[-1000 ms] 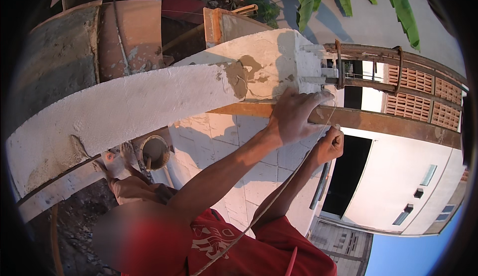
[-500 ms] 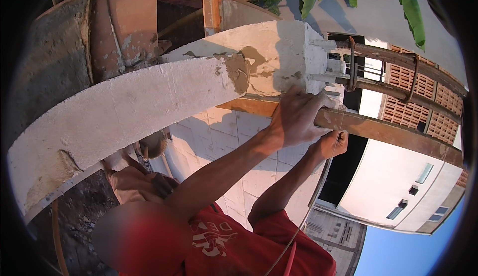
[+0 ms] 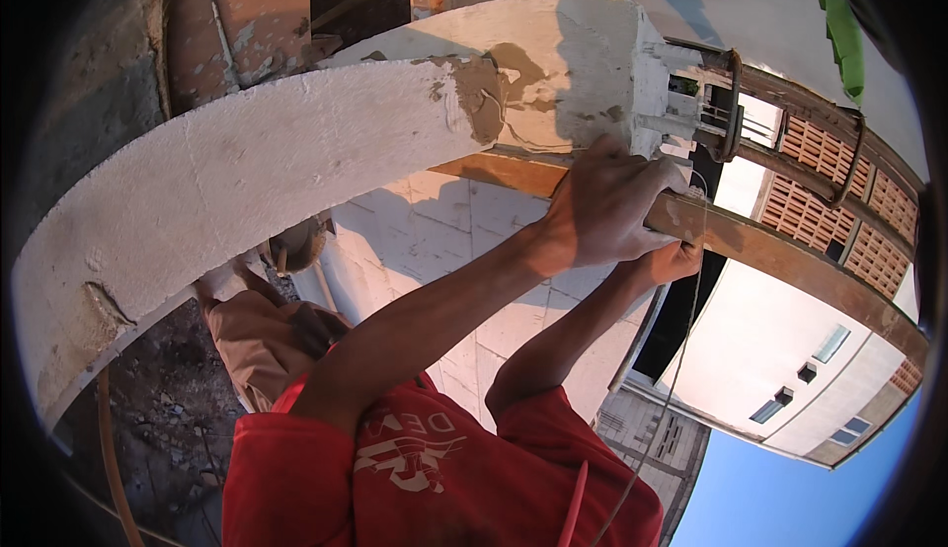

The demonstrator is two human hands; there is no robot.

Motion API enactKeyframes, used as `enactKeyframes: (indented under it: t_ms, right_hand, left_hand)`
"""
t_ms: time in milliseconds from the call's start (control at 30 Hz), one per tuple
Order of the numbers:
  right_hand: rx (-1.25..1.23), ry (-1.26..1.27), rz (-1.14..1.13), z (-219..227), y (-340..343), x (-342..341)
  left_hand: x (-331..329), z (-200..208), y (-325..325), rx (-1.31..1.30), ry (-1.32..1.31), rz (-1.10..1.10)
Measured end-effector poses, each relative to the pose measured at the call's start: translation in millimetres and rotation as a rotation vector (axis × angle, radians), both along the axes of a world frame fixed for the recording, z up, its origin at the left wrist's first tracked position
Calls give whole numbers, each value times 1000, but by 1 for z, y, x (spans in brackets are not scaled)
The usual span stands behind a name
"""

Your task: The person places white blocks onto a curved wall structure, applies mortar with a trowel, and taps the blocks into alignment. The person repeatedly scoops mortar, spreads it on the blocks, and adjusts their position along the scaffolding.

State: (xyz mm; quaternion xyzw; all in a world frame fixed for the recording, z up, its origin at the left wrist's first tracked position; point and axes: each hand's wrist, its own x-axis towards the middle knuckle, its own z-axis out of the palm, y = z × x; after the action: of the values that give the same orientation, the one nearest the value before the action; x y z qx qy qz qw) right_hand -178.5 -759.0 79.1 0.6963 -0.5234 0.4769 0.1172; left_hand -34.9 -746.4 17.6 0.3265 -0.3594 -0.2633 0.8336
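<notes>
My left hand (image 3: 614,206) is wrapped over a long brown wooden board (image 3: 760,241), beside the end of a white block wall (image 3: 296,142). Its fingers lie across the board's upper edge and the thumb is on the near face. My right hand (image 3: 675,262) is just below, with curled fingers against the board's lower side; whatever it holds is hidden. A thin string (image 3: 674,389) loops over the board close to both hands and hangs down past my red shirt. Grey-brown mortar (image 3: 481,101) is smeared at the wall joint left of my hands.
Steel bars with rusty ties (image 3: 733,103) jut from the wall end. Below are a white block wall face (image 3: 425,251), a round bucket-like container (image 3: 296,244) and rubble (image 3: 168,429). Banana leaves (image 3: 839,39) hang at upper right, near a white building (image 3: 790,350).
The view has shifted, so the wall sits higher. My right hand has moved up closer beneath my left hand, which stays on the board. The string now hangs farther to the right.
</notes>
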Motion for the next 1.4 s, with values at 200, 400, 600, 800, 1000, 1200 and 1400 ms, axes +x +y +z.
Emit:
enactKeyframes:
  t_ms: [200, 400, 600, 800, 1000, 1200, 1400]
  right_hand:
    - [69, -60, 22, -4, 1, 0]
    - [123, -18, 130, -10, -5, -12]
    - [99, -107, 130, -13, -3, -3]
    - [92, -209, 156, -11, -6, 8]
    - [94, -305, 181, -11, -10, 14]
    - [75, -186, 132, -7, -7, 23]
    - [9, 14, 10, -4, -6, 10]
  left_hand:
    - [-2, 1, -2, -16, 25, 35]
    - [-1, 0, 0, -41, 41, 56]
    - [-1, -1, -3, -39, 31, 90]
    - [-5, 0, -4, -73, 46, 140]
    - [-5, 0, -3, -62, 66, 120]
    - [-5, 0, -3, -72, 56, 122]
    - [-3, 0, -3, -69, 45, 141]
